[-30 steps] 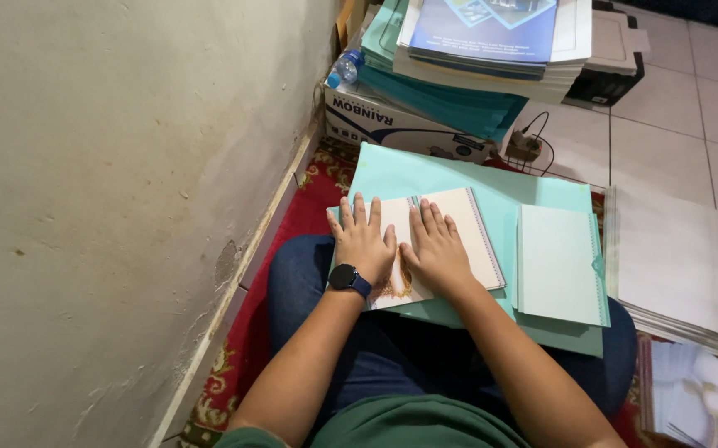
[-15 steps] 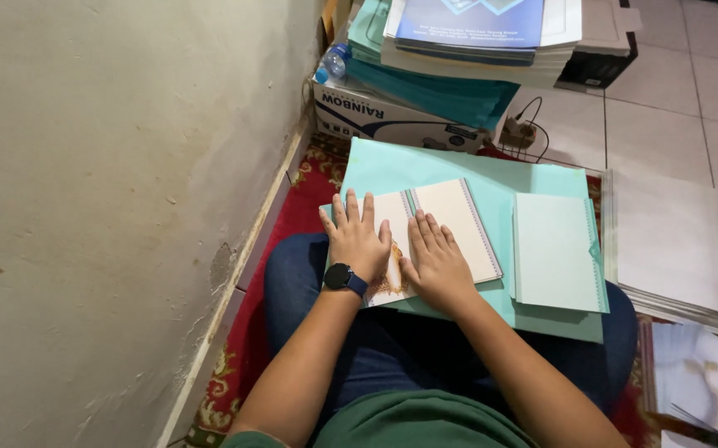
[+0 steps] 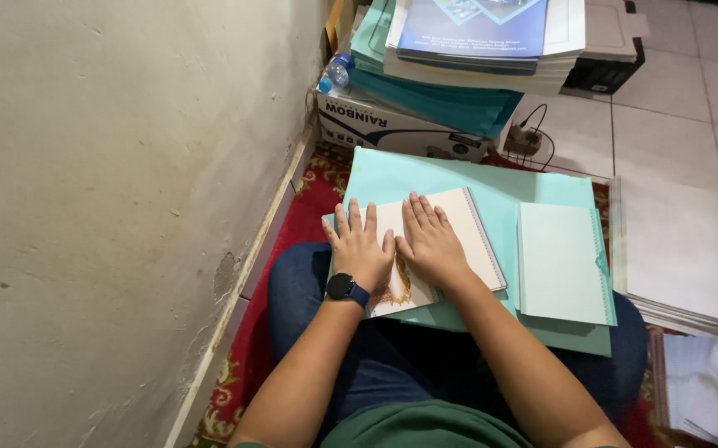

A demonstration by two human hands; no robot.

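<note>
My left hand (image 3: 359, 247), with a black watch on its wrist, lies flat on the left part of a white booklet (image 3: 467, 231) with a spiral edge. Beside it my right hand (image 3: 429, 241) presses flat on the same booklet, fingers spread. The booklet rests on a large pale green sheet (image 3: 425, 176) across my lap. A second pale green booklet (image 3: 560, 261) sits to the right on that sheet, untouched.
A wall (image 3: 126, 207) rises close on the left. Ahead stands a white cardboard box (image 3: 392, 129) under a stack of paper and books (image 3: 475, 37), with a plastic bottle (image 3: 336, 73) beside it. White sheets (image 3: 691, 257) lie stacked on the right. A red patterned rug (image 3: 305, 203) covers the floor.
Both hands stay flat on the booklet; only slight shifts of the fingers and of the camera view show.
</note>
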